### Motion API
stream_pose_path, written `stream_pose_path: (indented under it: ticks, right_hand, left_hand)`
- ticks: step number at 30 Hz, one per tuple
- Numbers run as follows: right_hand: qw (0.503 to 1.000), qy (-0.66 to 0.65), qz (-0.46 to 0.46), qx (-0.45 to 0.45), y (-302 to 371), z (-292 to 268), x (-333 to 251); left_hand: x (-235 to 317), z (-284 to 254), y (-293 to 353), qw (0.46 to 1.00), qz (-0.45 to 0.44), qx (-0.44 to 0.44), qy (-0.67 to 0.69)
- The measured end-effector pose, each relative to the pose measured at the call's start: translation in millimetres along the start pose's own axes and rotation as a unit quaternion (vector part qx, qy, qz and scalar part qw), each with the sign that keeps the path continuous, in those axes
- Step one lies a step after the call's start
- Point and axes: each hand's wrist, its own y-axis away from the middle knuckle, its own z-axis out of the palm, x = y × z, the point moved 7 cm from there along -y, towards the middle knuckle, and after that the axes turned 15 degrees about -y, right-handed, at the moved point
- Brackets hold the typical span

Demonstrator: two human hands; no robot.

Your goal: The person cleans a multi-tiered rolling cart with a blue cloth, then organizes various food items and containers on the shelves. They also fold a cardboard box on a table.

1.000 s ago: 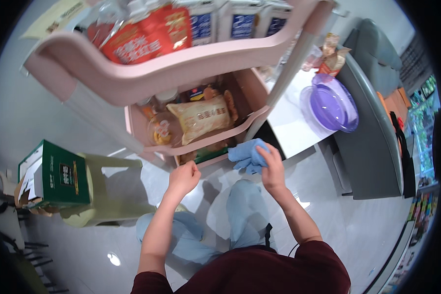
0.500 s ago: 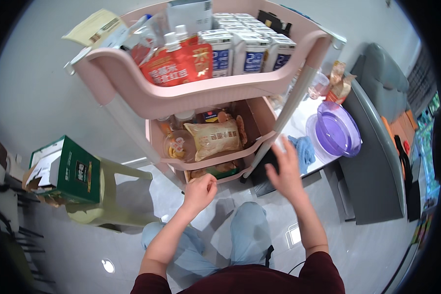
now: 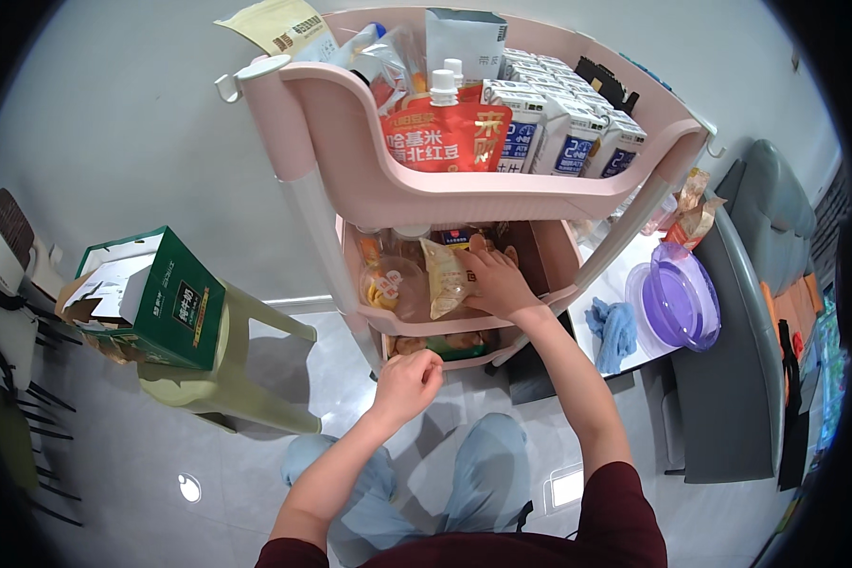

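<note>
My right hand (image 3: pixel 494 278) reaches into the middle tier of the pink cart (image 3: pixel 502 194). Its fingers curve over the right part of a cream-coloured bread bag (image 3: pixel 445 279) and cover much of it. Left of the bag sits a clear round container (image 3: pixel 402 292) with yellow pieces inside. My left hand (image 3: pixel 409 386) is closed in a loose fist in front of the bottom tier, with nothing seen in it. A green package (image 3: pixel 450 346) lies in that bottom tier, close to the left hand.
The top tier holds red spouted pouches (image 3: pixel 450 137) and several white milk cartons (image 3: pixel 568 142). At left, a green box (image 3: pixel 175 303) stands on a light green stool (image 3: pixel 265 402). At right are a purple basin (image 3: pixel 672 298), a blue cloth (image 3: pixel 612 333) and a grey sofa (image 3: pixel 729 398).
My right hand has moved from beside the cart's right post into the middle tier and onto the bread bag. My left hand stays curled near the bottom tier. The view has shifted.
</note>
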Motion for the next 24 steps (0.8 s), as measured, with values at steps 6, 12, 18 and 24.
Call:
stream_pose_path:
  ticks: [6,12,18,24]
  right_hand:
    - [0.91,-0.337,-0.032,0.24,13.5,-55.2,19.5]
    - [0.761,-0.573,0.041,0.301,44.1,-59.8,3.1]
    - [0.738,-0.616,0.003,0.275,20.4,-25.0,-25.1]
    - [0.844,-0.44,-0.114,0.283,-25.6,-20.8,-85.7]
  left_hand:
    - [-5.9,-3.2,-6.5,0.999,-0.009,0.003,0.041]
    - [7.5,-27.0,-6.6,0.989,0.069,0.12,0.05]
    - [4.6,-53.0,1.3,0.956,0.122,0.265,0.029]
    - [-14.6,-72.7,10.8,0.924,0.077,0.376,0.002]
